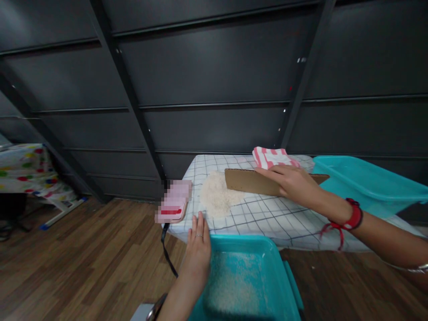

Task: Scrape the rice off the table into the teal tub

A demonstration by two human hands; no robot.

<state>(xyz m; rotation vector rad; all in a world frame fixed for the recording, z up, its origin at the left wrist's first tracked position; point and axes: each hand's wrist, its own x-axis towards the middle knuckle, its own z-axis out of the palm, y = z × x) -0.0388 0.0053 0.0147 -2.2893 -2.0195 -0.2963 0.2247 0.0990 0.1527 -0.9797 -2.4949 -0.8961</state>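
A strip of brown cardboard is gripped in my right hand, its lower edge down near the cloth. Its left end meets a flat heap of pale grains, like rice, spread on the checked tablecloth. My left hand lies at the table's front edge with fingers stretched out, just below the heap and beside the near turquoise tray's left rim. More of the same grains are scattered over the bottom of that tray, which sits against the table's front edge.
Another turquoise tray stands at the table's right end. A folded pink-and-white striped cloth lies at the back. On the left corner rests a pink phone-like item, partly blurred, with a black strap hanging down. A dark panelled wall rises behind.
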